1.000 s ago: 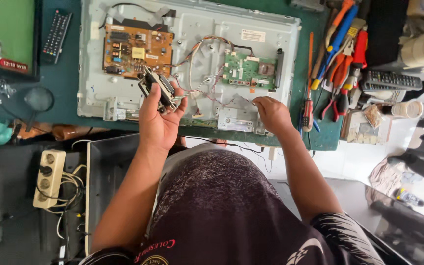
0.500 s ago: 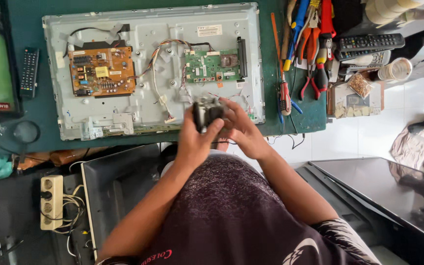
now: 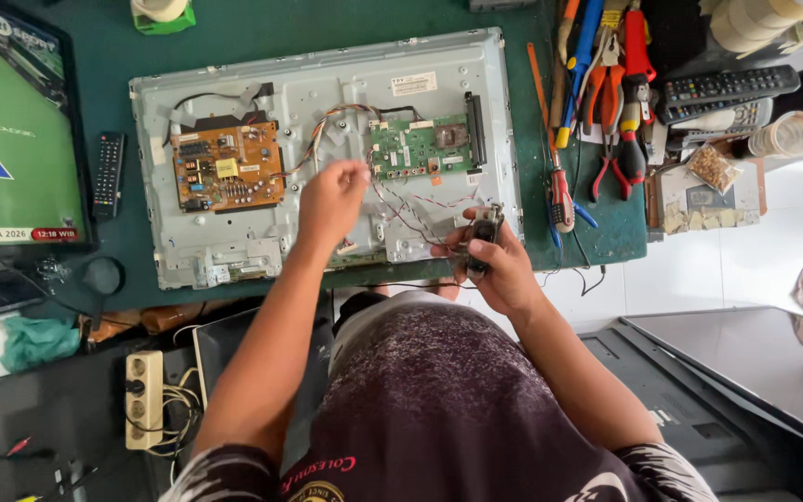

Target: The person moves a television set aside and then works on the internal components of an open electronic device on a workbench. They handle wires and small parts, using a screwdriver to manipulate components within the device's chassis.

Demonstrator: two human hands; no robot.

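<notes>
Speaker (image 3: 485,231) inside right hand (image 3: 504,270) (fingers around)

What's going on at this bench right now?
A person is working on an opened flat-screen TV lying back-up on a green mat. The right hand grips a small dark speaker-like part with thin wires. The left hand hovers over the chassis between the orange board and the green board.

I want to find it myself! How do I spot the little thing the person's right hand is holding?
Start at the big grey television back panel on the green table. At its lower right corner, the right hand grips a small dark speaker. Unlike the flat orange and green boards, it's chunky, with thin wires trailing off.
</notes>
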